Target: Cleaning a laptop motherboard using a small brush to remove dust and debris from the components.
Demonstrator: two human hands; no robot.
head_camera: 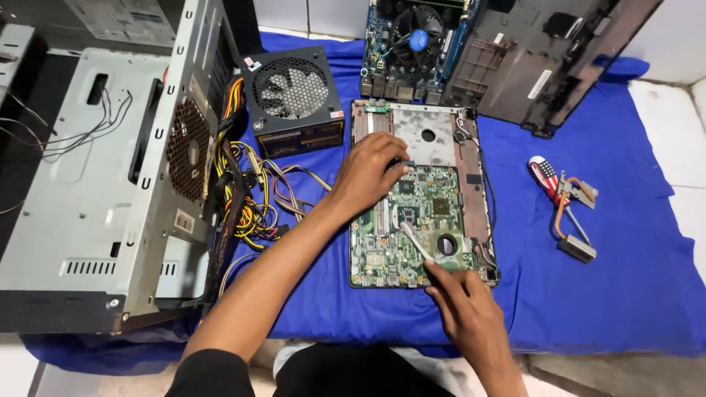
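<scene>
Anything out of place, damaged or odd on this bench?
Nothing looks spilled or broken. It is a teardown: the laptop board lies bare in its base, left hand resting on it, right hand holding a white tool to it. The power supply sits outside the tower case, cables tangled.

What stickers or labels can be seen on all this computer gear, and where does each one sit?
Barcode sticker: small white rectangle, lower side of the grey metal computer case.
Corner sticker: red and white, top left of the black power supply box.
Round blue sticker: centre of the black cooling fan, far desktop board.
White strip label: long, slanted, on the dark laptop shell.
</scene>
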